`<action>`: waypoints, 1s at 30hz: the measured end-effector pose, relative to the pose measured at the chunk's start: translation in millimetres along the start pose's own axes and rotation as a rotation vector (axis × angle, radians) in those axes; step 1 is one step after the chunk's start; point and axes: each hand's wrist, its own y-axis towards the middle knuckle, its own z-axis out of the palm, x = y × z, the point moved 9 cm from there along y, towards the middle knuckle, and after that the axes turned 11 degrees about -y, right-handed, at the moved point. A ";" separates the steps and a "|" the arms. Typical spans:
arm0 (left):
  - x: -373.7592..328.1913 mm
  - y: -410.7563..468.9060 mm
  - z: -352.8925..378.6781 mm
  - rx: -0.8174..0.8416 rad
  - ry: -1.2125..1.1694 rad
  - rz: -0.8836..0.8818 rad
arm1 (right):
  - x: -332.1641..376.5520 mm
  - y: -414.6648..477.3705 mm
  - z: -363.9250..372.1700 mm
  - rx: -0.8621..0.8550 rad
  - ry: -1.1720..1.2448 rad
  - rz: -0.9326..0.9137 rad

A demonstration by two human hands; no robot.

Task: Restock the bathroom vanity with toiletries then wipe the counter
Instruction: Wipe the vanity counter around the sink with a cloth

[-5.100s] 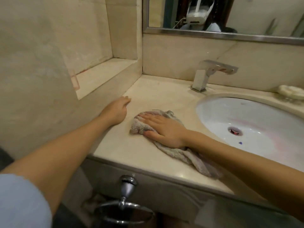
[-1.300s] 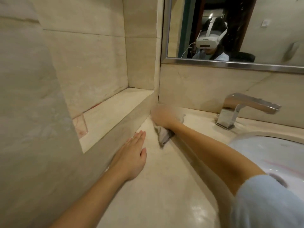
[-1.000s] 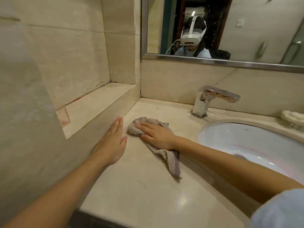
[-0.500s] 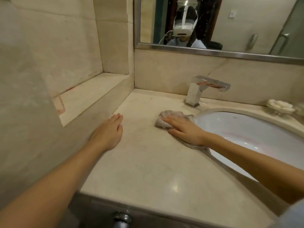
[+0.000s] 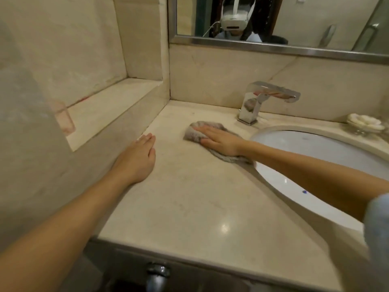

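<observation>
A grey-brown cloth [image 5: 196, 131] lies on the beige marble counter [image 5: 189, 197], left of the sink and in front of the tap. My right hand [image 5: 219, 140] presses flat on the cloth with straight fingers; part of the cloth trails out under my wrist toward the basin's rim. My left hand [image 5: 136, 159] rests flat on the counter, fingers together, against the step of the side ledge.
A white oval basin [image 5: 326, 157] is sunk into the counter at right. A chrome tap [image 5: 259, 102] stands behind it. A white soap dish [image 5: 365, 122] sits at the far right. A raised marble ledge [image 5: 109, 106] runs along the left wall. A mirror [image 5: 294, 22] hangs above.
My right hand has slid the cloth a little left and back, away from the basin's rim. My left hand stays in place on the counter.
</observation>
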 end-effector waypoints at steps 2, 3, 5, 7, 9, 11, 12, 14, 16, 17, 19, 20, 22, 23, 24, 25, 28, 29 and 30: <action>-0.3 -0.7 -0.6 -0.010 -0.018 -0.003 | -12.6 40.5 -0.5 0.005 -0.012 0.078; -0.3 -1.3 -0.8 -0.015 -0.030 -0.007 | -13.7 56.3 0.2 0.014 -0.014 0.120; 0.4 -3.1 -3.5 -0.038 -0.057 -0.011 | -8.6 79.6 0.2 0.001 -0.027 0.186; 0.3 -6.1 -7.1 -0.054 -0.097 -0.022 | 3.0 89.5 0.2 -0.012 -0.048 0.215; -1.1 -8.8 -10.8 -0.073 -0.130 -0.030 | 20.1 86.7 5.9 0.006 -0.056 0.200; -4.7 -14.0 -18.7 -0.125 -0.153 -0.033 | 47.6 75.4 11.6 0.021 -0.049 0.144; -6.5 -18.8 -24.7 -0.169 -0.167 -0.036 | 64.3 66.7 12.4 0.020 -0.040 0.105; -9.0 -32.2 -37.1 -0.265 -0.191 -0.040 | 96.3 46.5 10.6 -0.001 -0.026 0.038; -9.0 -47.1 -41.0 -0.297 -0.224 -0.027 | 125.3 22.5 7.3 -0.021 -0.022 -0.016; -6.5 -55.7 -41.1 -0.288 -0.251 -0.034 | 138.3 11.9 6.7 -0.021 -0.020 -0.042; 1.7 -75.8 -40.5 -0.252 -0.277 -0.071 | 161.0 -6.0 7.9 -0.012 -0.014 -0.058; 4.6 -86.7 -41.0 -0.235 -0.266 -0.087 | 169.8 -12.4 9.5 -0.011 -0.014 -0.042; 6.3 -107.7 -45.2 -0.237 -0.245 -0.100 | 188.0 -24.1 11.9 -0.018 -0.014 0.011; 5.9 -117.1 -48.9 -0.251 -0.250 -0.108 | 200.8 -30.9 13.1 -0.026 -0.019 0.027; 4.2 -125.9 -51.9 -0.261 -0.262 -0.115 | 216.7 -39.4 14.5 -0.038 -0.027 0.029; 1.9 -134.1 -54.0 -0.269 -0.281 -0.118 | 233.6 -49.1 16.4 -0.054 -0.035 0.023; -2.9 -155.2 -59.6 -0.306 -0.336 -0.110 | 263.7 -78.1 18.8 -0.112 -0.020 0.038; -3.0 -161.1 -59.6 -0.313 -0.338 -0.110 | 264.9 -86.4 18.4 -0.128 -0.010 0.050; -3.7 -166.0 -57.9 -0.313 -0.339 -0.108 | 263.7 -95.2 17.6 -0.141 -0.008 0.058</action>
